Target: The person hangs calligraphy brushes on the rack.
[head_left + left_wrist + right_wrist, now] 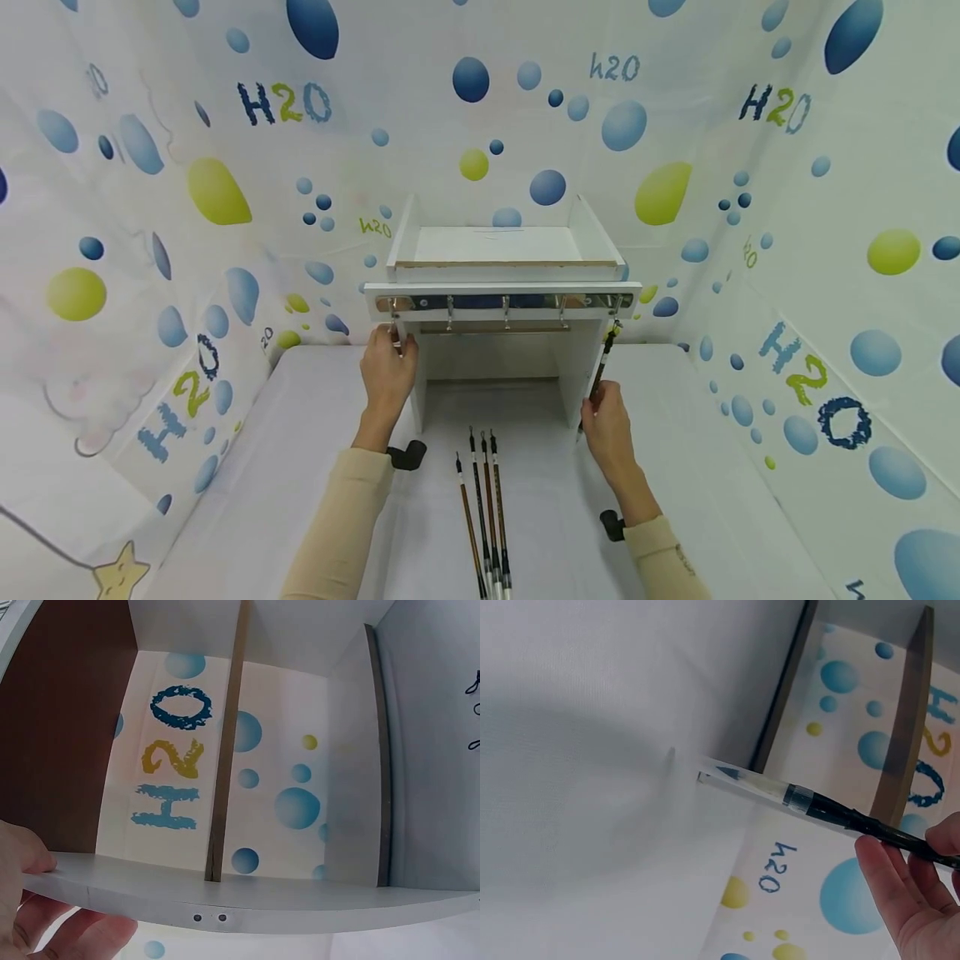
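My right hand (609, 425) pinches a dark-handled calligraphy brush (602, 364) between thumb and fingers. Its looped top end is right at the rightmost hook of the metal hook rail (506, 302). In the right wrist view, a clear cap (754, 780) covers the brush's pointed tip, which hangs lowest. My left hand (388, 371) grips the left side panel of a white wooden shelf (491, 271), below the leftmost hook. In the left wrist view, the thumb lies on the inner side of that panel (262, 900) and the fingers outside it.
Several more calligraphy brushes (491, 500) lie side by side on the white table (330, 500), loops toward the shelf. The shelf stands at the table's back, its lower part open to the front. Behind and beside it hangs a white curtain (420, 92) with blue and green spots.
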A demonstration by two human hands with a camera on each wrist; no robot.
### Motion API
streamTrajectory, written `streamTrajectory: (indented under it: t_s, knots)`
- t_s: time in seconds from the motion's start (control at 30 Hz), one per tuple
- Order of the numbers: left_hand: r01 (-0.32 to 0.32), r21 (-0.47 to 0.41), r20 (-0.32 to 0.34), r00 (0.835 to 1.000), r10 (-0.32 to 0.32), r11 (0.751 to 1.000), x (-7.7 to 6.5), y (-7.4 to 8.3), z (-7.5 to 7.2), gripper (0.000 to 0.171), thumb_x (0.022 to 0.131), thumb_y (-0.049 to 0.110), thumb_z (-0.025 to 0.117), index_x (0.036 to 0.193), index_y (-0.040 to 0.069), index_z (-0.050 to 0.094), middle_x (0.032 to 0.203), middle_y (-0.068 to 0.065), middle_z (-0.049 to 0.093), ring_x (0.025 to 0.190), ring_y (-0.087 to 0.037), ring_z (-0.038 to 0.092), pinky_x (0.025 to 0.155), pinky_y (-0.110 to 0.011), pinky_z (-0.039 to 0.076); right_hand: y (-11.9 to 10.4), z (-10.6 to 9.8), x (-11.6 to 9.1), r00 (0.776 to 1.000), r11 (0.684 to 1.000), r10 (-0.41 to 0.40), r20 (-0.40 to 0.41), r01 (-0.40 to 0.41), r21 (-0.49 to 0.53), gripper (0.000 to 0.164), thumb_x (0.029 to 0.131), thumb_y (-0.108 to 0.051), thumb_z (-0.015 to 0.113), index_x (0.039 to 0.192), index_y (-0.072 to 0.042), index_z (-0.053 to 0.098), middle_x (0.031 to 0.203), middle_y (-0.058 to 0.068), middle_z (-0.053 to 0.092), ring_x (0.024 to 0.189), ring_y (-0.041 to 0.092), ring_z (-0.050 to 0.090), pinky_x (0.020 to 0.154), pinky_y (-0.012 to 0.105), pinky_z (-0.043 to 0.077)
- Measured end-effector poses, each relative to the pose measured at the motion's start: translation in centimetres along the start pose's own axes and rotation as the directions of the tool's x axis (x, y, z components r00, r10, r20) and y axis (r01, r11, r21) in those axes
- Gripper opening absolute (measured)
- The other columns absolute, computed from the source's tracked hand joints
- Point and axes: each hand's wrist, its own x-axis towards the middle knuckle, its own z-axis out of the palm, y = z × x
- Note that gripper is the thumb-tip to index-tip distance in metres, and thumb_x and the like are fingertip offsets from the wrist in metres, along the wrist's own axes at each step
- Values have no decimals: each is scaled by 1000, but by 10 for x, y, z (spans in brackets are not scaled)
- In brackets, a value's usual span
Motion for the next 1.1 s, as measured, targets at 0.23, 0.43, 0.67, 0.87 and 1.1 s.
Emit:
streamTrajectory:
  t_s: [0.23, 0.43, 0.67, 0.87, 1.1]
  knots:
    - [-14, -3, -2, 1000, 14, 1000, -2, -1, 0, 27, 92, 11, 63, 108, -10, 61, 100, -27, 67, 81, -41, 74, 70, -57, 58, 2, 1, 2, 1000, 1000, -12, 4, 12, -4, 27, 93, 0, 61, 114, 5, 46, 91, 19, 62, 78, 29, 63, 59, 35, 50]
    - [2, -1, 3, 1000, -2, 1000, -1, -2, 0, 27, 92, 12, 63, 109, -9, 61, 102, -27, 67, 84, -41, 74, 72, -58, 57, 3, 3, 2, 998, 999, -54, -34, 54, 7, 28, 89, 3, 63, 112, 5, 46, 87, 18, 62, 74, 28, 64, 56, 35, 51]
    - [9, 3, 10, 1000, -9, 1000, 0, -1, 0, 26, 93, 11, 63, 109, -9, 61, 102, -26, 67, 84, -41, 74, 73, -57, 57, 1, 1, 5, 999, 1000, -22, -44, 22, 13, 29, 88, 2, 63, 112, 6, 48, 86, 19, 64, 72, 29, 65, 56, 36, 53]
    - [2, 7, 7, 1000, -3, 1000, 0, -3, 2, 26, 92, 11, 64, 108, -9, 61, 101, -26, 67, 84, -41, 74, 72, -56, 58, -4, -7, 6, 998, 997, 56, 19, -57, 43, 31, 92, -2, 63, 119, 6, 49, 93, 20, 64, 81, 31, 67, 66, 41, 57]
    - [-12, 4, -7, 1000, 12, 1000, 0, -4, 2, 26, 92, 12, 64, 107, -9, 61, 100, -26, 66, 83, -41, 74, 71, -56, 58, -8, -11, 11, 996, 996, 87, 38, -88, 34, 33, 93, -4, 62, 121, 6, 49, 95, 19, 63, 86, 31, 67, 71, 43, 57]
